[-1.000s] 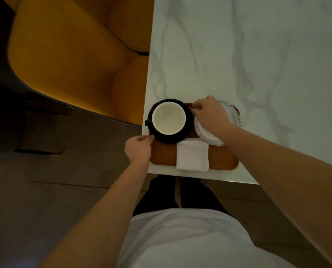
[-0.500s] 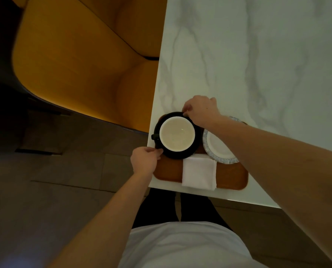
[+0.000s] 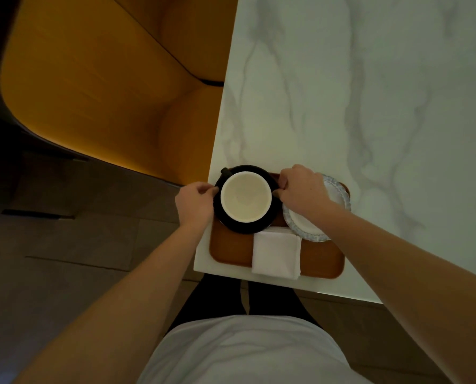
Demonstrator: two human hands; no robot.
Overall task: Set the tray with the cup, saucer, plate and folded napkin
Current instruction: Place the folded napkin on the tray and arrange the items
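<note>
A brown wooden tray (image 3: 231,250) lies at the near corner of the marble table. On its left end sits a black saucer (image 3: 242,227) with a cup (image 3: 246,196), black outside and cream inside, its handle pointing to the far left. My left hand (image 3: 193,203) pinches the saucer's left rim. My right hand (image 3: 300,189) grips the saucer's right rim, reaching over a small white plate (image 3: 308,230) with a patterned edge. A folded white napkin (image 3: 276,253) lies at the tray's front middle, slightly under the saucer.
The white marble table (image 3: 369,106) stretches away to the far right. A mustard-yellow upholstered seat (image 3: 106,87) stands close against the table's left edge. The tray sits close to the table's near edge (image 3: 259,281), with dark floor below.
My right hand moved from the saucer's far rim to its right rim. The cup and saucer turned, so the handle went from the left side to the far left. My left hand stayed at the left rim.
</note>
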